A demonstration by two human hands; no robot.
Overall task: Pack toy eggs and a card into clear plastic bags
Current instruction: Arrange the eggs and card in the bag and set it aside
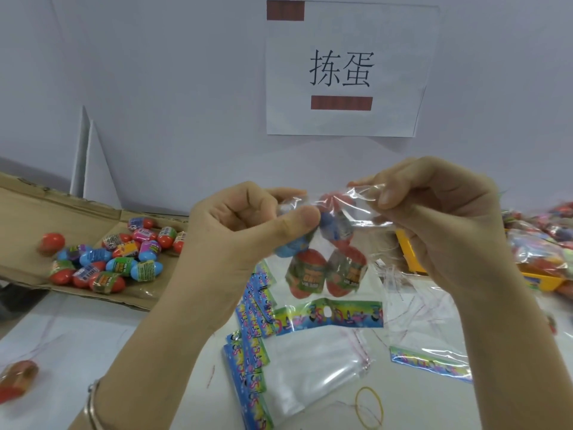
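Bag (313, 294) hanging vertical, card (352, 315) lowest, left hand (248, 226) and right hand (449, 218) pinching mouth

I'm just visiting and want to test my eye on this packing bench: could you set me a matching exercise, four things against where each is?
Things: 1 loose eggs; 2 clear bag; 3 rubber band; 4 paper sign.
Places: A on the wall; B between left hand and right hand; C flat on the table; D on the cardboard.
Pairs: 1-D, 2-B, 3-C, 4-A.
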